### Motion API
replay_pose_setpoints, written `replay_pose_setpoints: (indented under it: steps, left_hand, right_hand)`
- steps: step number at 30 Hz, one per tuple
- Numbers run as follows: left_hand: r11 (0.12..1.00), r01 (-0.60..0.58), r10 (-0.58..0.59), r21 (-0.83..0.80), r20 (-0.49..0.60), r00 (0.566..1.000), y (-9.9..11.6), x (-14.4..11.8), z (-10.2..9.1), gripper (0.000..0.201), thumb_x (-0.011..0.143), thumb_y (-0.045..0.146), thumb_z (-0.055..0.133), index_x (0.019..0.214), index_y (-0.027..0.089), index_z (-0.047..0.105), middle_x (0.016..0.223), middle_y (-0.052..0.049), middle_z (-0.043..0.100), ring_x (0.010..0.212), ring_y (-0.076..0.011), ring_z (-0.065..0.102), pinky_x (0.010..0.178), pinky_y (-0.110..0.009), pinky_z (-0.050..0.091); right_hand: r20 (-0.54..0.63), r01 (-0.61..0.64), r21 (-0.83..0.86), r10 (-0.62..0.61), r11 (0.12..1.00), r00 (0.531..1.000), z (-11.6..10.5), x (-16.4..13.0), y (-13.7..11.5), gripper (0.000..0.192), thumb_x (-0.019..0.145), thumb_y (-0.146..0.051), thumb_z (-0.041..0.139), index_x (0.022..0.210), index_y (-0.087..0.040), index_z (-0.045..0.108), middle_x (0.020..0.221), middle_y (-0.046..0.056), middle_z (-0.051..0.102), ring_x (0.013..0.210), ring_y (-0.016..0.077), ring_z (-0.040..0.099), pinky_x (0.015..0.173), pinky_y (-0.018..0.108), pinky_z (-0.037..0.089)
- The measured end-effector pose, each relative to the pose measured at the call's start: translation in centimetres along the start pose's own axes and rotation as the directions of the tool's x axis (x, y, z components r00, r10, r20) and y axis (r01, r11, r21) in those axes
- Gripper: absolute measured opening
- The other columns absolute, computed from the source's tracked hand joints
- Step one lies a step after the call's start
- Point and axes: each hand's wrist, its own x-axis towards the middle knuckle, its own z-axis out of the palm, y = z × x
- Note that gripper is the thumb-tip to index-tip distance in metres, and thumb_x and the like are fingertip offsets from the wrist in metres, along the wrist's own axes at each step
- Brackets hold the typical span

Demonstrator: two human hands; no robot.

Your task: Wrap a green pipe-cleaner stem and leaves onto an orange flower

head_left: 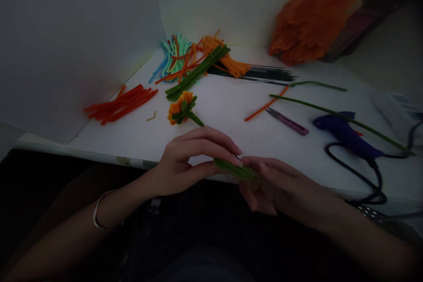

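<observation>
Near the front edge of the table, a green pipe-cleaner piece (235, 169) is held between my two hands; blur hides its exact shape. My left hand (188, 158) pinches its left end between thumb and fingers. Curled around the other end is my right hand (280, 185), its fingertips partly hidden behind the green piece. Just beyond my left hand lies an orange pipe-cleaner flower (183, 108) with green leaves and a short green stem. A pair of purple thread snips (289, 122) rests on the table beyond my right hand.
Red-orange pipe cleaners (122, 105) lie left. Behind are green pipe cleaners (198, 72), an orange bundle (231, 61), mint ones (176, 55) and dark stem wires (271, 72). A corded blue glue gun (346, 134) lies right, under a long green pipe cleaner (317, 108). An orange fluffy bunch (313, 22) leans behind.
</observation>
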Motion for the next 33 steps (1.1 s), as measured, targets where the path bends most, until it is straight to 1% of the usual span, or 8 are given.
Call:
replay_pose_setpoints:
  steps: [3, 7, 10, 14, 18, 24, 30, 33]
  left_hand:
    - [0.999, -0.022, 0.023, -0.029, 0.01, 1.0, -0.1, 0.1, 0.0, 0.019, 0.079, 0.011, 0.059, 0.095, 0.02, 0.065, 0.097, -0.007, 0.067, 0.088, -0.0156, 0.061, 0.079, -0.029, 0.048]
    - [0.986, 0.015, 0.006, -0.164, 0.126, 0.992, 0.0, 0.3, 0.0, 0.018, 0.078, 0.02, 0.062, 0.096, 0.021, 0.063, 0.096, -0.008, 0.07, 0.083, -0.0162, 0.064, 0.081, -0.032, 0.046]
    - [0.968, 0.036, 0.01, -0.247, 0.183, 0.983, -0.1, 0.2, 0.0, 0.021, 0.075, 0.023, 0.067, 0.096, 0.02, 0.064, 0.098, -0.008, 0.069, 0.081, -0.0162, 0.064, 0.08, -0.031, 0.045]
    - [0.952, 0.023, 0.042, -0.306, 0.206, 0.978, -0.5, 0.0, 0.0, 0.028, 0.069, 0.025, 0.072, 0.096, 0.022, 0.066, 0.097, -0.008, 0.07, 0.08, -0.0169, 0.064, 0.076, -0.028, 0.047]
    - [0.947, 0.033, 0.036, -0.32, 0.208, 0.977, -0.7, -0.1, 0.1, 0.026, 0.071, 0.026, 0.07, 0.096, 0.022, 0.067, 0.094, -0.008, 0.07, 0.079, -0.0168, 0.065, 0.073, -0.028, 0.048]
    - [0.941, 0.017, 0.054, -0.338, 0.199, 0.979, -0.6, -0.1, 0.1, 0.021, 0.071, 0.025, 0.07, 0.09, 0.017, 0.069, 0.09, -0.01, 0.071, 0.078, -0.0165, 0.065, 0.072, -0.027, 0.048]
    - [0.934, 0.039, 0.021, -0.356, 0.165, 0.986, -1.0, -0.6, 0.5, 0.015, 0.074, 0.022, 0.067, 0.087, 0.017, 0.069, 0.087, -0.009, 0.071, 0.076, -0.015, 0.064, 0.072, -0.027, 0.047]
    - [0.932, 0.067, -0.011, -0.357, 0.159, 0.987, -1.1, -0.7, 0.6, 0.013, 0.076, 0.023, 0.065, 0.087, 0.017, 0.069, 0.088, -0.009, 0.071, 0.076, -0.0149, 0.064, 0.071, -0.027, 0.047]
  right_hand:
    - [0.054, -0.055, 0.122, 0.048, 0.991, 0.997, -0.2, -0.1, 0.5, 0.036, 0.09, -0.036, 0.041, 0.074, -0.011, 0.06, 0.055, 0.0, 0.047, 0.043, 0.0042, 0.038, 0.042, 0.018, 0.025]
    - [0.081, -0.096, 0.282, 0.076, 0.955, 0.994, -0.2, 0.1, 1.0, 0.031, 0.089, -0.03, 0.043, 0.067, -0.011, 0.055, 0.052, -0.004, 0.036, 0.043, 0.0036, 0.032, 0.043, 0.017, 0.024]
    - [0.12, -0.107, 0.359, 0.068, 0.927, 0.99, 0.2, 0.2, 1.3, 0.028, 0.088, -0.028, 0.046, 0.066, -0.012, 0.052, 0.052, -0.005, 0.034, 0.044, 0.0034, 0.029, 0.044, 0.016, 0.025]
    - [0.104, -0.088, 0.432, 0.047, 0.898, 0.993, 0.7, -0.2, 1.5, 0.024, 0.087, -0.026, 0.048, 0.068, -0.012, 0.05, 0.053, -0.005, 0.035, 0.045, 0.0035, 0.029, 0.045, 0.016, 0.025]
    - [0.092, -0.068, 0.478, 0.027, 0.876, 0.995, 0.9, -0.4, 1.6, 0.023, 0.086, -0.023, 0.048, 0.066, -0.012, 0.05, 0.054, -0.005, 0.036, 0.046, 0.0033, 0.03, 0.048, 0.018, 0.025]
    - [0.111, -0.05, 0.513, -0.008, 0.857, 0.994, 1.1, -0.1, 2.1, 0.017, 0.085, -0.022, 0.051, 0.071, -0.012, 0.056, 0.053, -0.005, 0.038, 0.046, 0.0037, 0.031, 0.048, 0.018, 0.026]
    - [0.11, -0.031, 0.634, -0.05, 0.773, 0.993, 1.5, 0.4, 3.0, 0.013, 0.082, -0.02, 0.057, 0.071, -0.012, 0.056, 0.054, -0.006, 0.04, 0.046, 0.0024, 0.029, 0.048, 0.015, 0.028]
    - [0.089, 0.0, 0.642, -0.074, 0.767, 0.993, 1.5, 0.6, 3.2, 0.013, 0.082, -0.02, 0.057, 0.071, -0.012, 0.056, 0.054, -0.006, 0.039, 0.046, 0.0023, 0.03, 0.048, 0.015, 0.028]
